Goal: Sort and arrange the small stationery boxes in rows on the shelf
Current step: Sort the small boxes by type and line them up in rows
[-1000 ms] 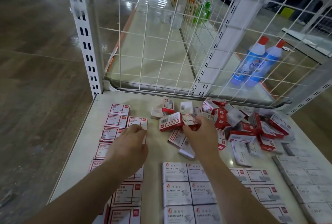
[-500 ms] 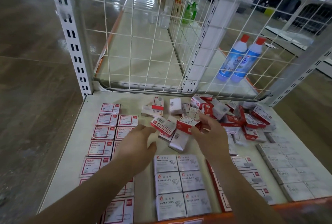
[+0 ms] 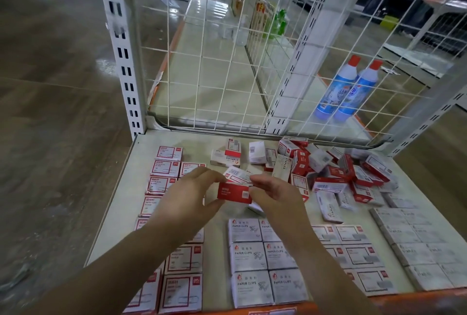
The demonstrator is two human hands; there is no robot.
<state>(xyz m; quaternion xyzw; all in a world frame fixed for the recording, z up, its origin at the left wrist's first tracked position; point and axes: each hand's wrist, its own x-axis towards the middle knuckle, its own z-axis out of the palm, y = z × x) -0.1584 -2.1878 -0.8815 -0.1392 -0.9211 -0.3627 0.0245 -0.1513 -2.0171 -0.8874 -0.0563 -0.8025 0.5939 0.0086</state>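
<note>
A red box [image 3: 233,193] is held above the middle of the shelf [image 3: 199,149] between both hands. My left hand [image 3: 189,194] pinches its left end and my right hand [image 3: 274,193] pinches its right end. A second red-and-white box [image 3: 237,175] sits just behind it, against my fingertips; which hand holds it is unclear. Red-bordered boxes [image 3: 168,169] lie in two columns on the left. White paper clip boxes [image 3: 262,259] form rows in the front centre. A loose heap of red and white boxes [image 3: 331,170] fills the back right.
A white wire grid [image 3: 227,61] closes the back of the shelf, with slotted uprights [image 3: 121,46] at its sides. Two blue bottles [image 3: 346,89] stand behind the grid. Grey staples boxes [image 3: 417,244] lie in rows at the right. An orange edge [image 3: 404,299] marks the shelf front.
Both hands came together over the middle of the shelf. The red box lifted by my right hand from the heap is now held between both hands.
</note>
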